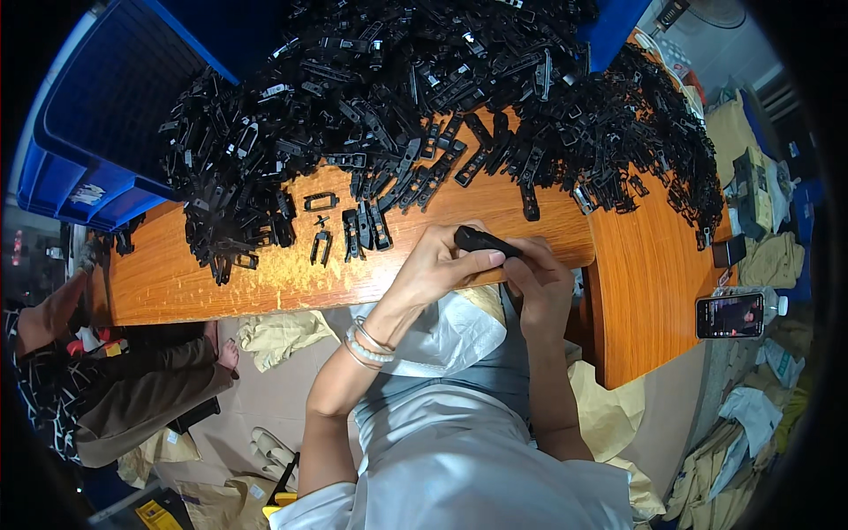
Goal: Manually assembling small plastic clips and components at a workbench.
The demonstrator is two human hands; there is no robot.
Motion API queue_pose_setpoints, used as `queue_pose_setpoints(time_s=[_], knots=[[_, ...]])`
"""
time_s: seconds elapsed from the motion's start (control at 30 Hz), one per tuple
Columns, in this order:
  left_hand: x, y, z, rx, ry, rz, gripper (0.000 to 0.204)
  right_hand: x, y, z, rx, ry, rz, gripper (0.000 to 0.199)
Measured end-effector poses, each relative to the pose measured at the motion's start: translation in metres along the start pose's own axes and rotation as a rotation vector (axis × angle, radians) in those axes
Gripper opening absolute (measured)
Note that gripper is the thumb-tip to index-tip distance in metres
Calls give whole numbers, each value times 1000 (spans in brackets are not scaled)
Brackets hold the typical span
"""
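Note:
My left hand (pixel 439 262) and my right hand (pixel 541 281) meet over the near edge of the wooden table (pixel 221 274). Both grip one small black plastic part (pixel 484 241), the left by thumb and fingers at its left end, the right from below at its right end. Bracelets circle my left wrist. A large heap of similar black plastic parts (pixel 424 97) covers the far half of the table. A few loose black parts (pixel 340 231) lie apart just left of my hands.
A blue crate (pixel 97 132) stands at the far left, another blue bin at the top right. A phone (pixel 730 315) with a lit screen lies on the table's right wing. Another person (pixel 79 380) sits at the left. Yellow cloths and bags lie on the floor.

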State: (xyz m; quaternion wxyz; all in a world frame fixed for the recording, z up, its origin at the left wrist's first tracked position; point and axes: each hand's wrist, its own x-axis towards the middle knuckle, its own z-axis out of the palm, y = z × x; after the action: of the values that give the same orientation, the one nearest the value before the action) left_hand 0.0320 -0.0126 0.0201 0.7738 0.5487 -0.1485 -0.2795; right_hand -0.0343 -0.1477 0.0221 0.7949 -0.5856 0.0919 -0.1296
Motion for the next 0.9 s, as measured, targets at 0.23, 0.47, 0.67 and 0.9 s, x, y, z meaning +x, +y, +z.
queue_pose_setpoints(time_s=[0.23,0.47,0.67,0.9], knots=[[41,20,0,226,-216,-98,15,11,19,-24,-32,142,-50,22],[167,18,-15,1395,240,613,11,26,28,-32,-147,225,-18,19],[199,12,-7,1961,250,573,8,25,35,-35,-181,193,-70,17],[146,23,-17,1678,438,624,9,25,37,-35,-182,203,-139,17]])
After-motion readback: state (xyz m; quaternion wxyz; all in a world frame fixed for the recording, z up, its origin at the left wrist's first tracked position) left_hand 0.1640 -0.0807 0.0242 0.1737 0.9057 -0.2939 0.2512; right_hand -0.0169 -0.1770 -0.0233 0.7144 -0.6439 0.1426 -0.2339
